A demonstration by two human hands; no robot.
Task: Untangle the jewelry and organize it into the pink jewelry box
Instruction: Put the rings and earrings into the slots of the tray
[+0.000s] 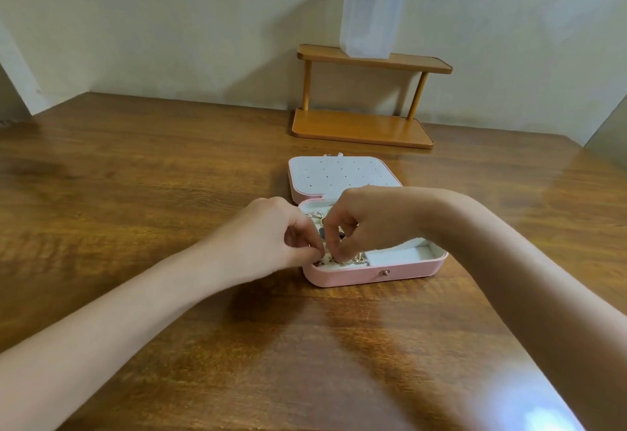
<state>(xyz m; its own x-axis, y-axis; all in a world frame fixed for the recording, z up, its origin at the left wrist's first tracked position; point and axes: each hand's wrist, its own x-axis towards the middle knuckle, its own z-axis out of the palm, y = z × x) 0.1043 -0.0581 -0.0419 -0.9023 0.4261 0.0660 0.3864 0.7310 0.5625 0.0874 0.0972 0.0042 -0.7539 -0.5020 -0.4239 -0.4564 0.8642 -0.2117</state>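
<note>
Both grips are narrow and busy at the centre of the frame: the left hand has its thumb and forefinger pinched together over the near-left corner of the box, and the right hand curls its fingers down beside it, fingertips meeting what looks like the same strand of fine gold-coloured chain jewelry. Whether each pinch truly has the chain between its fingertips is hard to tell, since the links are small and partly hidden under the fingers. That jewelry lies in the front-left compartments of the small pink rectangular jewelry box, whose white-lined tray is open; a few more gold pieces and a dark stone show between the two hands, and the compartment at the box's right end looks bare. Its lid, lined with a white panel dotted with holes, lies flat just behind it. I judge the step in hand to be teasing a chain free or laying it out inside its slot, so the sorting seems partly done. The next move likely calls for a light, slow pull apart with the fingertips, so no knot tightens. Around the box spreads the brown wooden bench. Toward the upper centre stands a two-tier orange-brown wooden shelf rack against the pale wall, with a translucent white plastic container on its top tier.
</note>
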